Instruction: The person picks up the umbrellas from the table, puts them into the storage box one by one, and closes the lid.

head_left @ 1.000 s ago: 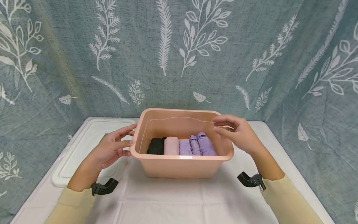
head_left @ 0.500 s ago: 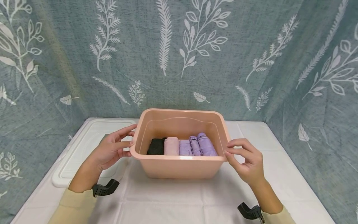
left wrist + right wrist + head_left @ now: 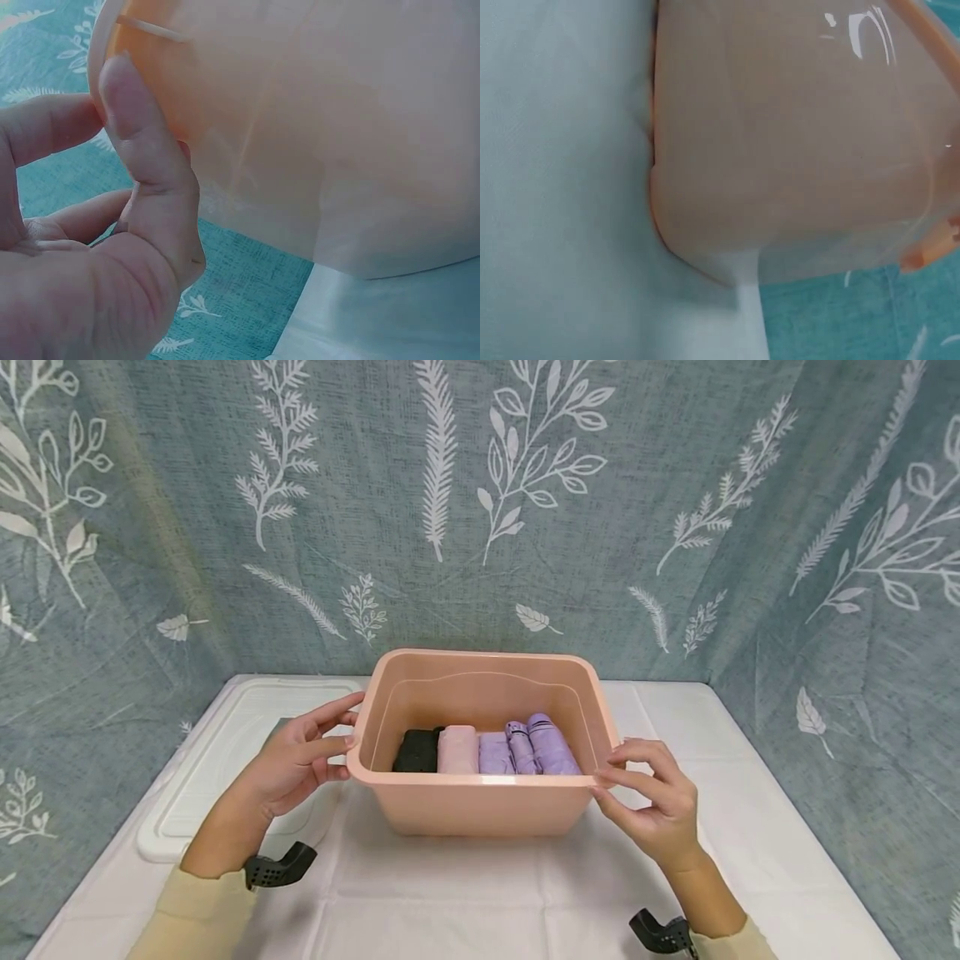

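Observation:
A peach plastic storage bin (image 3: pixel 487 806) stands upright on the white-covered table. Inside, in a row along the near side, are a black folded bundle (image 3: pixel 417 752), a pink one (image 3: pixel 458 750), a small lilac one (image 3: pixel 496 755) and two lilac rolls (image 3: pixel 551 747), which look like cloth. My left hand (image 3: pixel 300 760) holds the bin's left rim; in the left wrist view the thumb (image 3: pixel 131 97) lies under the lip. At the near right corner my right hand (image 3: pixel 656 802) pinches the rim between fingers and thumb. The right wrist view catches only the bin's wall (image 3: pixel 795 135), not the hand.
A white lid (image 3: pixel 247 714) lies flat on the table to the left, partly behind my left arm, with a grey-green patch on it. A patterned blue-green curtain (image 3: pixel 480 602) encloses the table at the back and sides. The white tablecloth (image 3: pixel 450 893) stretches in front of the bin.
My right hand has come down from over the bin's right side to its near right corner and now pinches the rim. My left hand and the bin have stayed practically in place.

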`<state>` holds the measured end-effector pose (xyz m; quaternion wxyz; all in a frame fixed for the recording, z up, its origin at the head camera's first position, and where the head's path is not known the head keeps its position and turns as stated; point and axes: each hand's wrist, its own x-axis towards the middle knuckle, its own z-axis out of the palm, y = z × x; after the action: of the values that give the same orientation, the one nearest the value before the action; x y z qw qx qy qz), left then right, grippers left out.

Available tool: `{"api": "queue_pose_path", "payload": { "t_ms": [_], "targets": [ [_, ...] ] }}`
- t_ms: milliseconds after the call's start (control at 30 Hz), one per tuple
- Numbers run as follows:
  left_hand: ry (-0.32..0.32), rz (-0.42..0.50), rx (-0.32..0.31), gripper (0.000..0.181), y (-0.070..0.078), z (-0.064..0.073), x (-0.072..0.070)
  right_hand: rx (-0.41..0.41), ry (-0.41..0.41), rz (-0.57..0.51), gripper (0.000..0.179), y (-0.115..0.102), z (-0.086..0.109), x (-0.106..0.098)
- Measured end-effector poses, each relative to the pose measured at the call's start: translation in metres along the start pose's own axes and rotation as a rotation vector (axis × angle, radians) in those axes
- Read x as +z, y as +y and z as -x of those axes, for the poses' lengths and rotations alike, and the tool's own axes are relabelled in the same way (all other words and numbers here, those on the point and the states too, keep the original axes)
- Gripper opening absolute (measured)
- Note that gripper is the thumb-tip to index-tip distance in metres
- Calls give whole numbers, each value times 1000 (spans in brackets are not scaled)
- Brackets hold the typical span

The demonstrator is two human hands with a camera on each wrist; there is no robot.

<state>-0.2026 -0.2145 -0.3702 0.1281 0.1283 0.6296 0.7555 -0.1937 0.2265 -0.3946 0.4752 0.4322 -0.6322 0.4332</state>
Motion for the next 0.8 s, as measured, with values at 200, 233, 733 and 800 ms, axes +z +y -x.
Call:
{"api": "queue_pose_path", "payload": {
  "t_ms": [200, 233, 733, 800],
  "targets": [
    [-14, -3, 8, 67, -1, 1, 0, -9, 9, 2, 24, 1, 2, 2],
    [-13, -8, 3, 66, -2, 2, 0, -8, 11, 7, 25, 0, 3, 1],
    [248, -336, -147, 77, -10, 9, -56, -49, 115, 27, 27, 1, 10, 10],
    [275, -395, -167, 77, -12, 10, -66, -59, 125, 27, 27, 1, 11, 12]
  ]
}}
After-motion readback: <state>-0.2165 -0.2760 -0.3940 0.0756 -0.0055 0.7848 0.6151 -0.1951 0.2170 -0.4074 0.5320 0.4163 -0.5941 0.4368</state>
